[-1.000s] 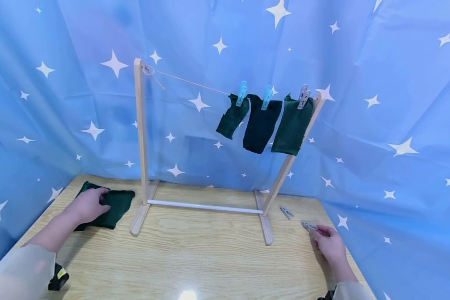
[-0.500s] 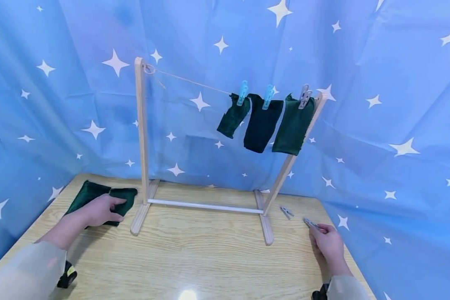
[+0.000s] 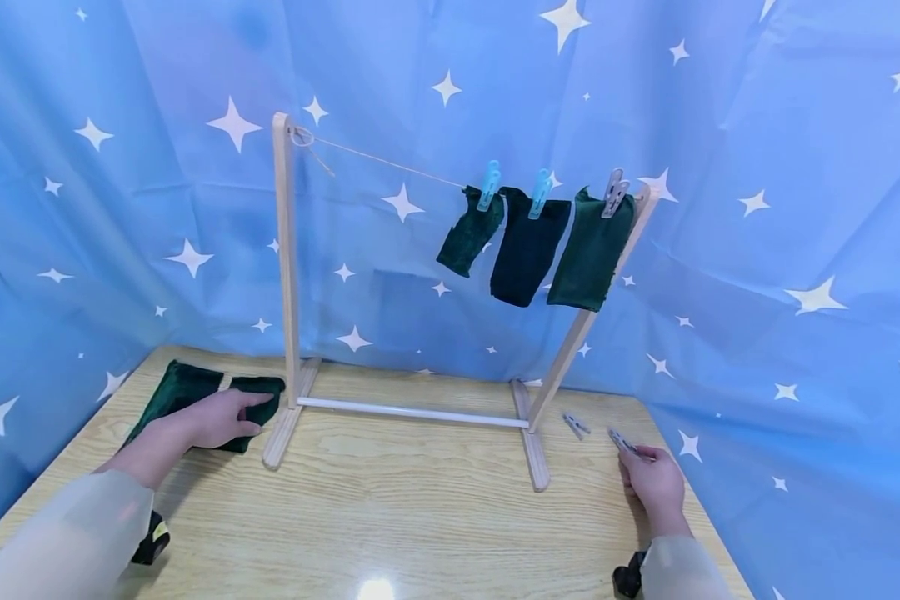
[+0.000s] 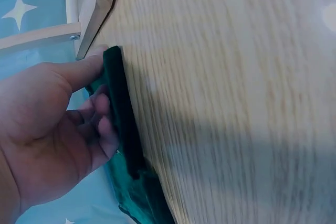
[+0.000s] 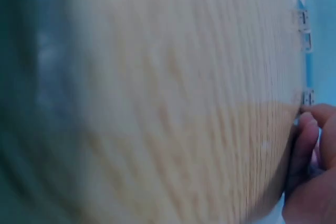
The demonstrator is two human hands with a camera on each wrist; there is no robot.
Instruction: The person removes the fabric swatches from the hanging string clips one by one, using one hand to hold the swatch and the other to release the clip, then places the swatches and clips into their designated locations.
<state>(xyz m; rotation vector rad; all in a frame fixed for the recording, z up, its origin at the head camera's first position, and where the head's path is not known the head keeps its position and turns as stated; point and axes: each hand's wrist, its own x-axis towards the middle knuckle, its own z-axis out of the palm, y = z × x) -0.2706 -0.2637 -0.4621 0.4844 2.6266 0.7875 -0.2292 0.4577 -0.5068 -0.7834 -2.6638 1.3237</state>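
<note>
In the head view, my left hand lies over a dark green cloth piece at the table's left, index finger stretched along it and thumb apart. The left wrist view shows its fingertips at the cloth. A second green cloth lies just left of it, partly under the forearm. My right hand pinches a grey clothespin low over the table's right side; in the right wrist view, the clothespin sticks out past the fingers. Another grey clothespin lies nearby.
A wooden rack stands at the back with a string across its top. Three dark green cloths hang on the string's right part, under blue clothespins and a grey clothespin. A starry blue curtain surrounds the table.
My left hand has moved right across the cloths, and the right-hand cloth has slid toward the rack's foot, opening a gap. My right hand keeps the clothespin, tilting it slightly.
</note>
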